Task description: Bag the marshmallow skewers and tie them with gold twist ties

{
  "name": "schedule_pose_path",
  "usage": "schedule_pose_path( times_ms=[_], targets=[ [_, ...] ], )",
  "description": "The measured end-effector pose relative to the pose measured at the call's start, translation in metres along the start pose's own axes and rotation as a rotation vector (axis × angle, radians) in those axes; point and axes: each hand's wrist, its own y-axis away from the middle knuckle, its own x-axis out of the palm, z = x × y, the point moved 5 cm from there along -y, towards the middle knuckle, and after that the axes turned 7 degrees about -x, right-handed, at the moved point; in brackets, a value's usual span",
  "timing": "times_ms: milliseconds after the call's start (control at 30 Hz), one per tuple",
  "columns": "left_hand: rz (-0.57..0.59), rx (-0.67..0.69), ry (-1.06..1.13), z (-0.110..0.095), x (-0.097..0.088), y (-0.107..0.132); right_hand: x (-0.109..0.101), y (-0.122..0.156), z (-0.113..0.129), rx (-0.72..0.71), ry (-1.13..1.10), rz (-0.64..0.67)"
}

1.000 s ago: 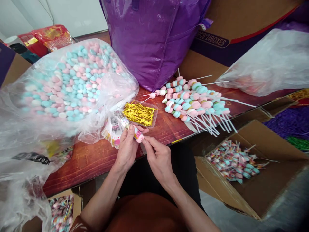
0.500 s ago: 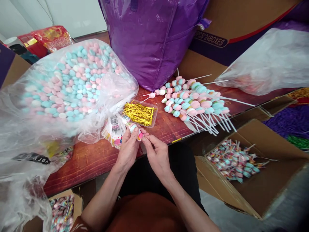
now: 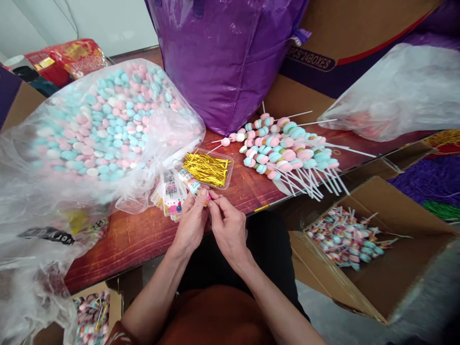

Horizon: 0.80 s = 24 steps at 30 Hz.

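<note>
Clear bag (image 3: 100, 120): left of the tie tray; crinkled soft film heaped with round pink, blue and white sweets, spilling past the tabletop's near edge.
Printed sleeves (image 3: 171, 194): a flat, glossy stack just left of the tray.
Left hand (image 3: 190, 223): in front of the tray, closed around the wrapped skewer (image 3: 192, 184), which slants up towards the tray's near-left corner.
Tie tray (image 3: 208, 168): shallow clear plastic, filled with thin gold foil ties.
Right hand (image 3: 228, 230): in front of the tray, fingertips pinching the skewer's near end.
Tabletop (image 3: 143, 235): red wood grain; a bare strip runs along its near edge, in front of the tray.
Skewer pile (image 3: 287, 148): right of the tray, white sticks fanned outward.
Cardboard box (image 3: 395, 268): far right, below the edge, open.
</note>
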Motion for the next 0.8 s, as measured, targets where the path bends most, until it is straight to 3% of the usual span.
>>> schedule_pose_path(
  times_ms=[167, 267, 467, 700, 800],
  targets=[
    [0.027, -0.053, 0.014, -0.014, -0.002, -0.004, -0.010, 0.009, 0.000, 0.026, 0.052, 0.167],
    [0.015, -0.081, 0.026, -0.016, -0.003, -0.005, -0.013, 0.017, -0.002, 0.072, -0.046, 0.251],
    [0.085, -0.072, 0.016, -0.002, 0.004, 0.001, -0.003, 0.018, 0.001, -0.039, -0.057, 0.020],
    [0.061, -0.031, -0.087, -0.003, -0.007, 0.007, 0.000, 0.014, -0.006, 0.069, -0.159, 0.009],
    [-0.037, 0.111, -0.222, -0.006, -0.015, 0.011, -0.004, 0.012, -0.004, 0.120, -0.209, -0.012]
  ],
)
